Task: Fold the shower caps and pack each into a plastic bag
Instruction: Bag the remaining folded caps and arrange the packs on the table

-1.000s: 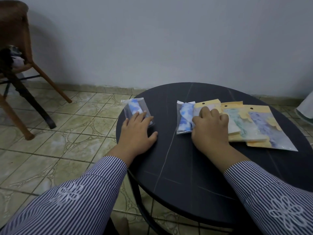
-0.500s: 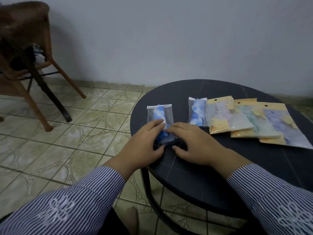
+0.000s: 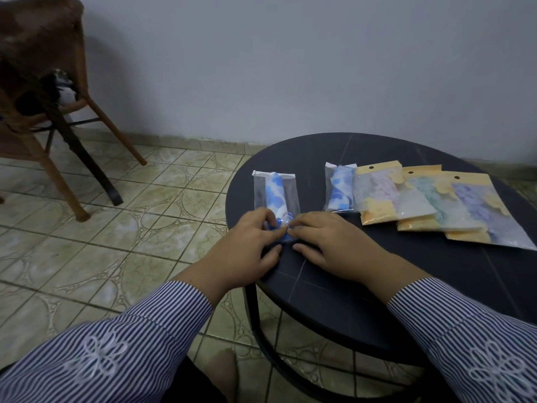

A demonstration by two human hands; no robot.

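Observation:
A clear plastic bag (image 3: 275, 193) with a folded blue-and-white shower cap inside lies at the left edge of the round black table (image 3: 377, 269). My left hand (image 3: 247, 245) and my right hand (image 3: 328, 242) meet at its near end, fingertips pinching the bag's bottom edge. A second bagged blue-and-white cap (image 3: 340, 191) lies a little to the right, beside three overlapping yellow-backed packets (image 3: 430, 205) holding pale pink, green and purple caps.
A brown wooden chair (image 3: 43, 82) with dark items on its seat stands on the tiled floor at far left. A pale wall runs behind the table. The table's near half is bare black surface.
My right hand left the packets on the right and came over to the left bag. Both hands now pinch that bag's near end. The view has swung left.

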